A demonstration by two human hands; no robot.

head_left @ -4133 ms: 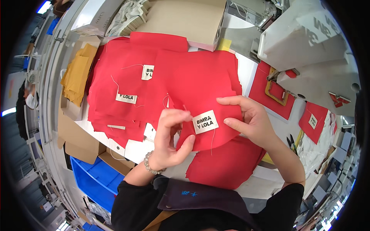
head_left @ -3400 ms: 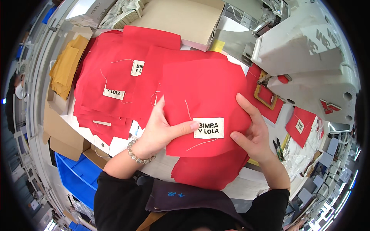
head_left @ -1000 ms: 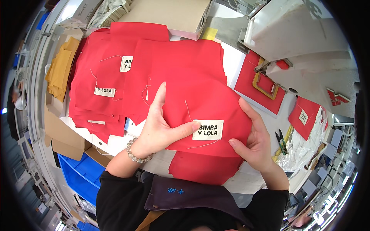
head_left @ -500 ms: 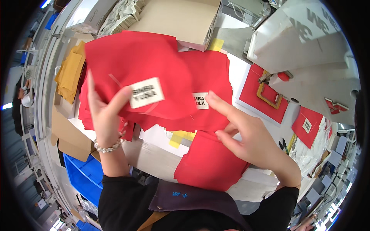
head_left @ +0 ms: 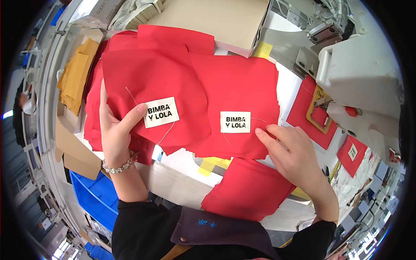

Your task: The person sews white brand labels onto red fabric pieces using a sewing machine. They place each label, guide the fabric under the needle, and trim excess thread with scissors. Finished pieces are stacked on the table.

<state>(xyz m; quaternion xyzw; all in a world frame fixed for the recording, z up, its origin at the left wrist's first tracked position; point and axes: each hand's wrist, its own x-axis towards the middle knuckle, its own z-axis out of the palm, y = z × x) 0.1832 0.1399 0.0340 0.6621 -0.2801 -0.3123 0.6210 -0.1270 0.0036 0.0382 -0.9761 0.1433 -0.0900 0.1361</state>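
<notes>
My left hand (head_left: 117, 128) grips a red fabric piece (head_left: 160, 73) by its left side, thumb on top beside a sewn white label (head_left: 161, 112) with black print. Loose threads trail from that label. To the right lies another red piece (head_left: 234, 86) on a pile, with a similar white label (head_left: 235, 122). At its right side my right hand (head_left: 292, 151) has its fingertips pinched together, where a loose thread (head_left: 258, 119) from the label ends. Whether the fabric is caught in that pinch too, I cannot tell.
A red stack (head_left: 247, 190) lies close to me. A pale open box (head_left: 208, 21) stands at the back, yellow envelopes (head_left: 78, 78) at the left. On the right, a white machine (head_left: 364, 78) stands over a red piece with a yellow frame (head_left: 318, 110). A blue bin (head_left: 93, 195) sits lower left.
The piece in my left hand has been lowered slightly and steadied. My right hand has moved right and down off the second label, its fingers closing, so the label now shows whole.
</notes>
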